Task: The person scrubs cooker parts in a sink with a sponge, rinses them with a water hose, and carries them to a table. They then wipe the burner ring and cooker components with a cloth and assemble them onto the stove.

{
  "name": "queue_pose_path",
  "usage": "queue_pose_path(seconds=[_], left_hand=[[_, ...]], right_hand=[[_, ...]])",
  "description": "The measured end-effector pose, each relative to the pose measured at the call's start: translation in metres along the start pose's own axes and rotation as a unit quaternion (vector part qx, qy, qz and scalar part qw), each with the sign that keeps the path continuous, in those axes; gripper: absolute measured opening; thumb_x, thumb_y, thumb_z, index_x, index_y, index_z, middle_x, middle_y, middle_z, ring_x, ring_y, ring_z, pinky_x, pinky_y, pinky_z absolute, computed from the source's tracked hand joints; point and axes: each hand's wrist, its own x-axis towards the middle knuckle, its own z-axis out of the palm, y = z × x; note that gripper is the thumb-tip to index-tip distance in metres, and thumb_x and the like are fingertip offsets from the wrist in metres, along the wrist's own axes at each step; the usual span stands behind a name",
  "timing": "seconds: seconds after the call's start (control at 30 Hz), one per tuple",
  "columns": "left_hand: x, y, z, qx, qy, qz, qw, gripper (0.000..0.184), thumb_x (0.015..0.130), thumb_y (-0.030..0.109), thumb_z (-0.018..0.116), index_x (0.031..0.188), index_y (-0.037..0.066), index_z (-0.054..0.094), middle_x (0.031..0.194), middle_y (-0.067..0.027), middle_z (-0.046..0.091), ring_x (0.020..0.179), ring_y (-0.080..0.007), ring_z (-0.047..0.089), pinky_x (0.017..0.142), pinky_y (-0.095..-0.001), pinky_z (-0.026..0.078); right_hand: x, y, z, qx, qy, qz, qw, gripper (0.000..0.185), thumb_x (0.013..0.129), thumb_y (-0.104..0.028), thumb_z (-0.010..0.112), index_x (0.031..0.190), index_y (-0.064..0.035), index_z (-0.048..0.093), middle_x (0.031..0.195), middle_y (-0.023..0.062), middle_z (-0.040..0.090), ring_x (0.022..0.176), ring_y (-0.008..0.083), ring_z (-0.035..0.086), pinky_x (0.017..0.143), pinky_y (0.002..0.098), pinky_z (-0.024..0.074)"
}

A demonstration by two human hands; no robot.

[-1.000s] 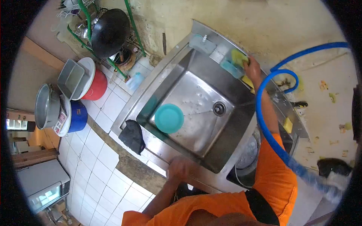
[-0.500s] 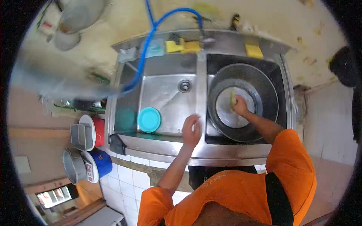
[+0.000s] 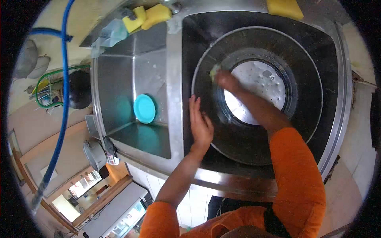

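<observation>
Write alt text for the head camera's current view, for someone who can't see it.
A person's right hand holds a yellow-green pad inside a large dark basin, while the left hand lies at its left side. The basin stands in a steel sink's right compartment; a turquoise dish sits in the left, and yellow sponges lie along the back.

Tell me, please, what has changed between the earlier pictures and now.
The right hand moved from the back ledge into the large pot, then from its pale bottom to its left inner side, bringing the yellow-green pad along. The left hand went from the sink's front edge to the pot's left rim. The teal bowl stayed in the left basin.
</observation>
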Motion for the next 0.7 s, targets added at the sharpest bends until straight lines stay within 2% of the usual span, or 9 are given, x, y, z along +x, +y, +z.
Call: queue_pose_path(seconds=[0.07,0.17,0.27,0.4,0.5,0.57,0.63,0.67,0.7], left_hand=[[0.002,0.004,0.001,-0.009,-0.003,-0.018,1.000,0.062,0.075,-0.014,0.040,0.136,-0.003,0.040,0.147,-0.0218,0.035,0.138,-0.0392,0.030,0.116,-0.0443,0.022],[0.002,-0.001,0.000,-0.023,0.005,-0.017,1.000,0.070,0.068,-0.017,0.037,0.136,-0.002,0.042,0.146,-0.0209,0.038,0.139,-0.0383,0.031,0.116,-0.0432,0.022],[0.006,0.005,0.002,-0.038,0.031,-0.008,0.999,0.075,0.063,-0.018,0.037,0.135,0.000,0.044,0.145,-0.0201,0.040,0.139,-0.0364,0.032,0.115,-0.0422,0.024],[0.005,0.001,-0.001,-0.048,0.028,-0.036,0.998,0.074,0.065,-0.018,0.037,0.136,0.000,0.043,0.145,-0.0187,0.040,0.137,-0.0364,0.034,0.115,-0.0413,0.025],[0.004,0.000,-0.002,-0.060,0.030,-0.041,0.997,0.072,0.067,-0.018,0.037,0.137,0.000,0.042,0.145,-0.0189,0.040,0.137,-0.0359,0.035,0.115,-0.0405,0.025],[0.004,-0.002,0.001,-0.065,0.038,-0.040,0.996,0.071,0.068,-0.017,0.036,0.136,0.000,0.043,0.144,-0.0195,0.042,0.136,-0.0348,0.037,0.115,-0.0398,0.025],[0.007,-0.009,0.004,-0.101,0.038,-0.030,0.994,0.070,0.070,-0.017,0.035,0.139,-0.003,0.039,0.145,-0.0201,0.041,0.137,-0.0336,0.036,0.115,-0.0389,0.024],[0.008,-0.009,0.005,-0.089,0.035,-0.031,0.995,0.070,0.070,-0.017,0.035,0.139,-0.003,0.039,0.145,-0.0201,0.041,0.137,-0.0336,0.036,0.115,-0.0389,0.024],[0.013,-0.007,0.008,-0.114,0.052,-0.042,0.991,0.069,0.072,-0.016,0.034,0.140,-0.003,0.038,0.145,-0.0202,0.041,0.137,-0.0331,0.036,0.115,-0.0387,0.024]], right_hand=[[0.030,0.097,-0.010,0.009,-0.121,0.087,0.989,0.020,0.090,-0.017,0.050,0.098,-0.0063,0.065,0.099,0.0154,0.062,0.103,0.0304,0.058,0.091,0.0430,0.0461],[-0.040,0.205,-0.094,-0.172,-0.082,0.200,0.961,0.023,0.092,-0.020,0.048,0.095,-0.0025,0.063,0.083,0.0205,0.066,0.067,0.0336,0.066,0.058,0.0499,0.0522],[-0.117,0.147,-0.201,-0.169,-0.419,0.266,0.852,0.033,0.089,-0.027,0.052,0.110,-0.0031,0.062,0.114,0.0220,0.061,0.102,0.0355,0.061,0.087,0.0461,0.0497],[-0.163,0.020,-0.171,-0.011,-0.422,0.139,0.896,0.029,0.090,-0.020,0.050,0.111,-0.0021,0.059,0.114,0.0215,0.060,0.105,0.0349,0.058,0.089,0.0453,0.0467],[-0.145,-0.080,-0.104,0.168,-0.336,-0.005,0.927,0.026,0.092,-0.016,0.049,0.111,-0.0014,0.057,0.114,0.0210,0.059,0.108,0.0344,0.056,0.091,0.0447,0.0444],[-0.099,-0.094,-0.055,0.259,-0.236,0.045,0.936,0.024,0.092,-0.013,0.048,0.112,-0.0009,0.055,0.114,0.0207,0.059,0.109,0.0341,0.055,0.092,0.0442,0.0429],[-0.006,-0.040,-0.002,0.481,0.041,0.334,0.810,0.023,0.088,-0.011,0.052,0.109,-0.0015,0.055,0.103,0.0183,0.062,0.095,0.0366,0.060,0.084,0.0462,0.0464],[0.031,-0.014,-0.002,0.254,0.278,0.164,0.912,0.022,0.087,-0.013,0.056,0.107,-0.0027,0.055,0.095,0.0159,0.064,0.090,0.0357,0.062,0.081,0.0460,0.0483],[0.049,0.018,0.003,0.315,0.312,0.235,0.865,0.027,0.084,-0.006,0.057,0.110,-0.0030,0.054,0.098,0.0189,0.063,0.092,0.0373,0.061,0.083,0.0452,0.0480]])
